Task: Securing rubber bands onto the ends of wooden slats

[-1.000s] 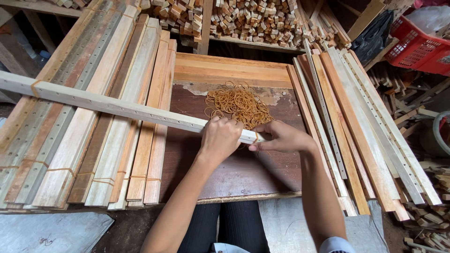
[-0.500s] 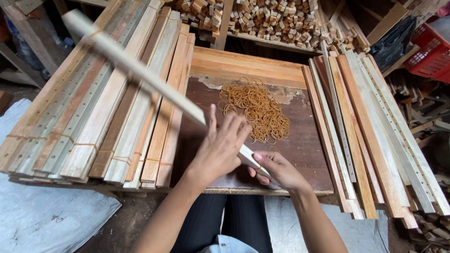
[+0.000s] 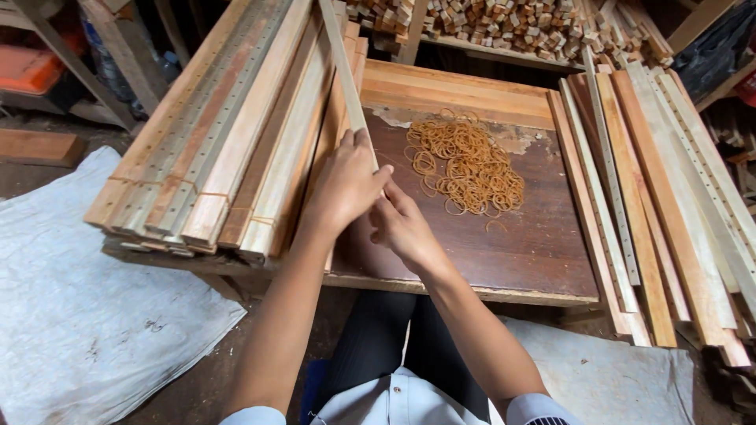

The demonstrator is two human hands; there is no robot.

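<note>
Both hands, left and right, grip one long, pale, thin wooden slat.

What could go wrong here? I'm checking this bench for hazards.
1. The long slat is gripped only at its near end by the left hand and right hand; its far end runs out of view and may strike the block pile.
2. The rubber bands lie loose beside the hands; a sweep could scatter them.
3. Bare fingers on raw wood risk splinters.
</note>
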